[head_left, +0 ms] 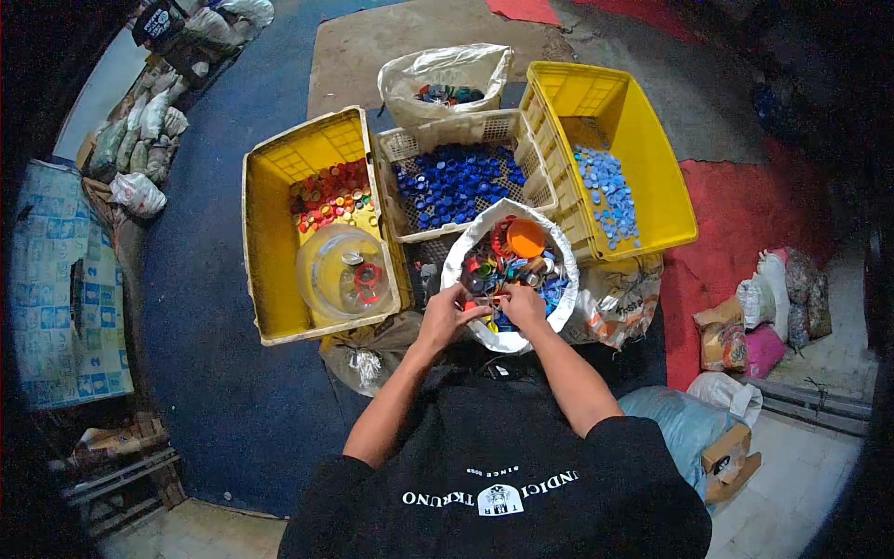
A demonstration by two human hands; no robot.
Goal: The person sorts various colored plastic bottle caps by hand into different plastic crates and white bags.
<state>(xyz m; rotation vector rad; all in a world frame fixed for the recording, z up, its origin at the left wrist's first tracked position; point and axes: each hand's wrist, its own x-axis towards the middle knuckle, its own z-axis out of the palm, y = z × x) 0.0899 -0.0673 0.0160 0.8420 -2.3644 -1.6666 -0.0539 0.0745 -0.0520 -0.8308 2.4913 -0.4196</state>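
Head view, one only, as it reaches me at a distance: item, one round white sack (510, 343) with its rim rolled outward, standing open in front of the torso, filled with mixed small plastic caps (484, 270) of many colours and a larger orange round plastic lid (526, 238); I judge the rim is turned down to keep the mouth wide for both hands. Item, one yellow rectangular plastic crate (264, 242) at left, bearing red and orange caps (335, 191) and a clear round plastic container (321, 270). Item, one off-white lattice-walled plastic crate (540, 158) beyond the sack, with dark blue caps (456, 186). Item, one deep yellow plastic crate (652, 149) at right, tilted, with pale blue caps (605, 191). Item, one whitish open bag (400, 84) at the back, dark pieces inside. The containers ring the sack, presumably for short reach, each crate's caps being largely of one colour family. Pose: both forearms slope forward and converge; left hand (453, 315) and right hand (523, 307) meet over the sack's near part, fingers partly curled, tips close together among the caps. Whether either grips a piece, I cannot tell.
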